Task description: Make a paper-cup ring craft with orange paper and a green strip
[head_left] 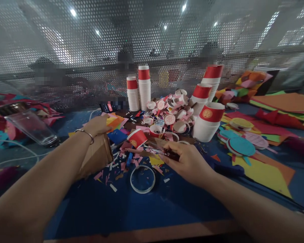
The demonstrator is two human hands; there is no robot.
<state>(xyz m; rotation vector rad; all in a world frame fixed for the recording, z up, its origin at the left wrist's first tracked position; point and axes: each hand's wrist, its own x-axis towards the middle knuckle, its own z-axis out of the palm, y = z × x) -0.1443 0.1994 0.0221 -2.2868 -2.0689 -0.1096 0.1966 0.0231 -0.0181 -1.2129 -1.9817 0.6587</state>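
Past both forearms, clamps right fingers on a dark-handled tool, pointing left of them toward a tilted red cup; cannot tell left fingers' grip.

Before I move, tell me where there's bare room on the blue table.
A free patch of blue table spans the front, from the white ring to the near edge, bordered by the left forearm and right forearm. Crowded: paper scraps left of the right hand; cut cups and cup stacks beyond.

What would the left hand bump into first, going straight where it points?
Probably the orange paper just ahead of the left hand, though depth is unclear and they may already touch.
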